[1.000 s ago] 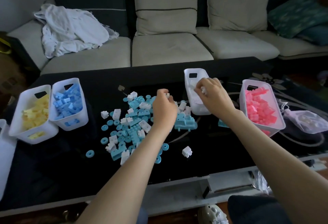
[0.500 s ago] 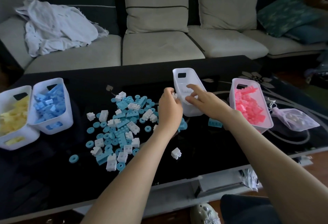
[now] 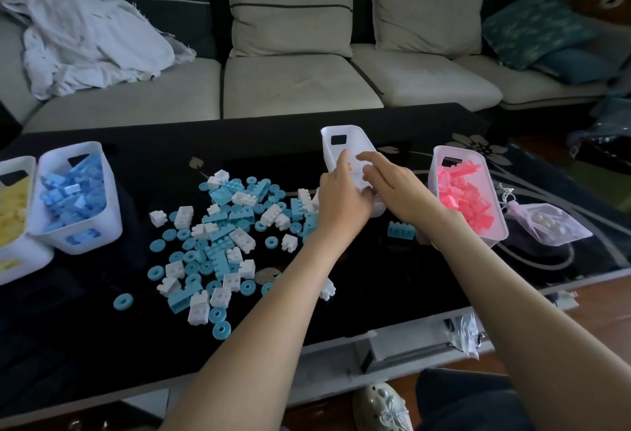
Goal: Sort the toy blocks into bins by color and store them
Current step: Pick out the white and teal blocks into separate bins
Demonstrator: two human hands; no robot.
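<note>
A heap of teal and white toy blocks (image 3: 222,225) lies mid-table. Just right of it stands a white bin (image 3: 345,137) with pale pieces inside. My left hand (image 3: 341,198) reaches into that bin with its fingers stretched out; no block shows in it. My right hand (image 3: 392,185) hovers over the bin's right side, fingers loosely spread and holding nothing. A bin of pink blocks (image 3: 457,154) sits to the right, a bin of blue blocks (image 3: 112,198) and one of yellow blocks (image 3: 20,164) to the left. One teal block (image 3: 401,229) lies under my right wrist.
The black glass table (image 3: 239,144) stands in front of a sofa with cushions and a crumpled cloth (image 3: 85,34). A mesh bag (image 3: 546,225) lies right of the pink bin. A stray white block (image 3: 327,289) and teal ring (image 3: 123,301) lie near the front.
My left hand has moved right from the pile to the white bin and uncurled from a fist. My right hand's fingers have spread over the bin. The view shifted slightly right.
</note>
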